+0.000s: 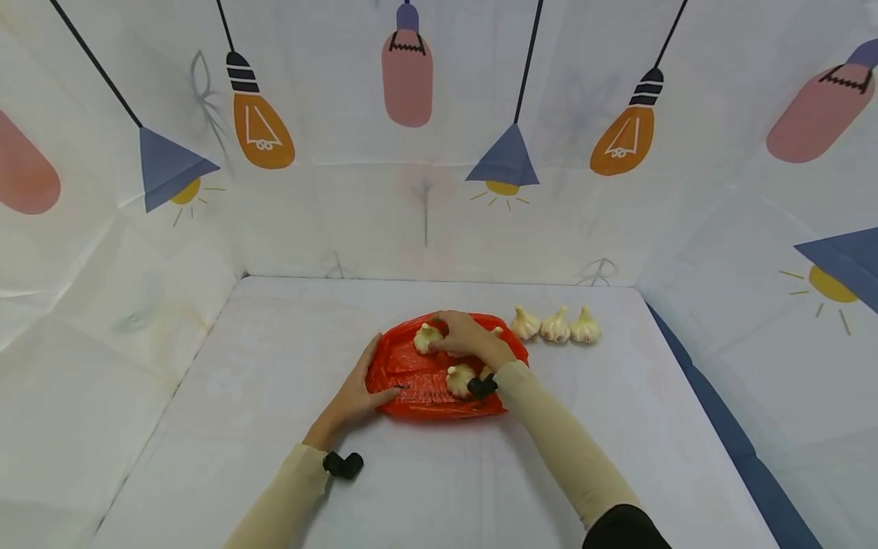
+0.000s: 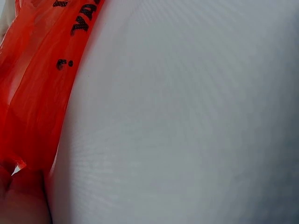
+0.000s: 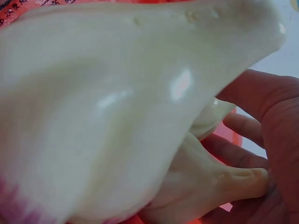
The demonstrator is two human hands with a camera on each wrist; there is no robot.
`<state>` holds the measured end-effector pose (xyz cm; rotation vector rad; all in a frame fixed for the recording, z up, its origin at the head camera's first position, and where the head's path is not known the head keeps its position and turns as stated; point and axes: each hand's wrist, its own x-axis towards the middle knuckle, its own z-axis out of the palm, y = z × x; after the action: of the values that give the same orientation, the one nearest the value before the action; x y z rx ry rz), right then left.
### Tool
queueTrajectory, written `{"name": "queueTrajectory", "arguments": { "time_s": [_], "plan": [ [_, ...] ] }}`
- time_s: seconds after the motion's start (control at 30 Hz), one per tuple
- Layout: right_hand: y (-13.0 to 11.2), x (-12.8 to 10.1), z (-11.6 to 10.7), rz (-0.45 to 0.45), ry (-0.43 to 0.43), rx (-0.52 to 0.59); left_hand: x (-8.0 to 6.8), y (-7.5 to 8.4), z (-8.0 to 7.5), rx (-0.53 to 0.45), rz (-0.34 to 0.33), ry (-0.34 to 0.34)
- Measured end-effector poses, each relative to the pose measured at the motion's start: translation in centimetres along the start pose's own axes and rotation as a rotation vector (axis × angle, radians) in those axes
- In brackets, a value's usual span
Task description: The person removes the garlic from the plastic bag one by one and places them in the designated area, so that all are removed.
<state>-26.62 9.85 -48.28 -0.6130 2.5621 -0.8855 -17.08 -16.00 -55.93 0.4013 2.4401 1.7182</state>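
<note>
A red plastic bag (image 1: 418,389) lies flat at the middle of the white table (image 1: 274,381), with garlic bulbs on it. My left hand (image 1: 366,377) rests flat on the bag's left edge, fingers straight. My right hand (image 1: 444,337) reaches over the bag and its fingers curl round a garlic bulb (image 1: 426,338) at the bag's far side. Another bulb (image 1: 458,379) lies by my right wrist. The right wrist view shows one bulb (image 3: 117,107) very close and a second bulb (image 3: 205,186) against my fingers (image 3: 261,135). The left wrist view shows the bag (image 2: 32,93) with black print.
Three garlic bulbs (image 1: 555,326) stand in a row on the table right of the bag. Cloth walls printed with lamps enclose the table on the left, back and right. A dark blue strip (image 1: 720,427) runs along the right edge.
</note>
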Motion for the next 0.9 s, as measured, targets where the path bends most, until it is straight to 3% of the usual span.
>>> {"name": "queueTrajectory", "arguments": {
  "time_s": [0.53, 0.9],
  "plan": [
    [0.51, 0.30, 0.65, 0.016, -0.005, 0.010, -0.14, 0.27, 0.11, -0.016, -0.024, -0.005],
    [-0.10, 0.19, 0.57, -0.022, -0.002, -0.015, -0.19, 0.51, 0.12, -0.043, -0.017, -0.014]
  ]
}}
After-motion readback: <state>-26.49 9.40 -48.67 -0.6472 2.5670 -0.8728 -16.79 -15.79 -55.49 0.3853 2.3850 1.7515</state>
